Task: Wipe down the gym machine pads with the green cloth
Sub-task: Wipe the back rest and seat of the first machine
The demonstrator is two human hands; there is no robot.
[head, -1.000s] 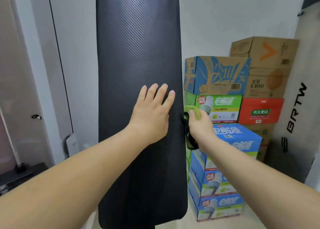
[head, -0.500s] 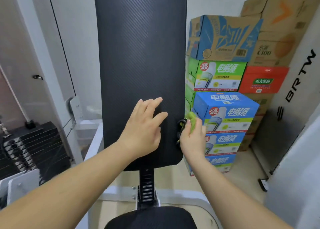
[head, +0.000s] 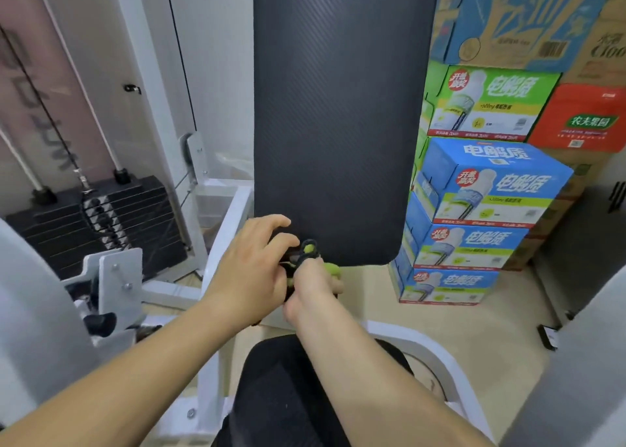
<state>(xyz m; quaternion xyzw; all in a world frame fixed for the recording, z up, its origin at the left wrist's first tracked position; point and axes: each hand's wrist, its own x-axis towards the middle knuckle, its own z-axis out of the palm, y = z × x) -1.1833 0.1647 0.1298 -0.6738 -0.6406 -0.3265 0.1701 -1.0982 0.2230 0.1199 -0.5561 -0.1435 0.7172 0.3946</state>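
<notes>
A tall black back pad stands upright in the middle of the head view. Below it lies the black seat pad. My right hand is closed on the green cloth, bunched with a black part, at the back pad's lower left edge. My left hand is right beside it, fingers curled and touching the same bundle; how firmly it grips is unclear.
A black weight stack with cables stands at left inside the white machine frame. Stacked drink cartons fill the right. A grey panel lies at far right.
The view tilted down, bringing the seat pad into sight. Both hands dropped from the pad's middle and right edge to its bottom edge, and my left hand came off the pad onto the bundle.
</notes>
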